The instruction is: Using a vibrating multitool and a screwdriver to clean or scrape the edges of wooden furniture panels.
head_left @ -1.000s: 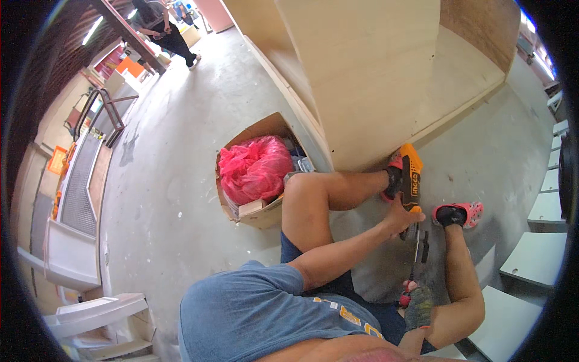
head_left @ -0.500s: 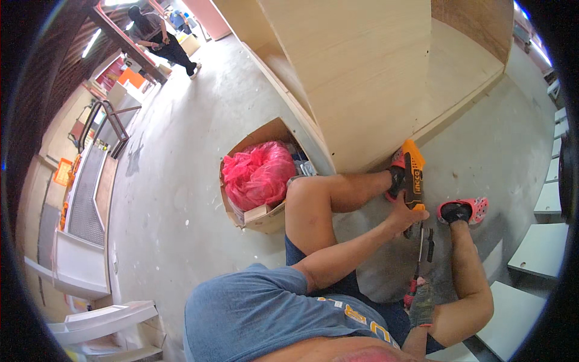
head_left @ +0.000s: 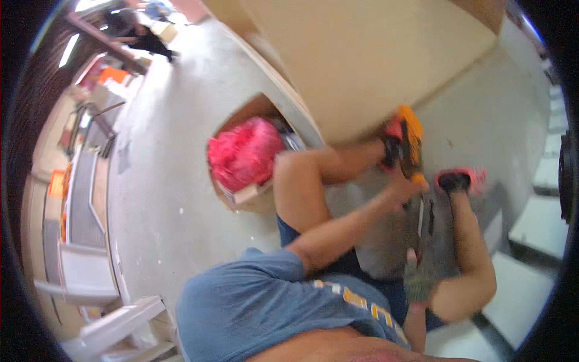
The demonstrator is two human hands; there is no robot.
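My left hand (head_left: 404, 188), bare, is closed round the orange end of an orange-and-black power tool (head_left: 412, 142), held upright between my feet. Below it, my right hand (head_left: 418, 282) in a grey-green glove is closed round what looks like a red-handled screwdriver, its metal shaft (head_left: 421, 218) running up towards the power tool. Whether the shaft touches the tool I cannot tell. A thin black piece (head_left: 430, 217) stands beside the shaft. Motion blur smears the tools and both hands, and the glove hides most of the handle.
A large plywood cabinet (head_left: 374, 66) stands ahead of my feet. Left of my knee is a cardboard box (head_left: 232, 204) holding a pink plastic bag (head_left: 246, 154). White panels (head_left: 520, 301) lie along the right. Another person (head_left: 145, 37) is at the far left.
The whole view has shifted, so most things appear higher in the picture, and it is blurrier. Both hands keep their holds. The person at the far left appears nearer the top edge.
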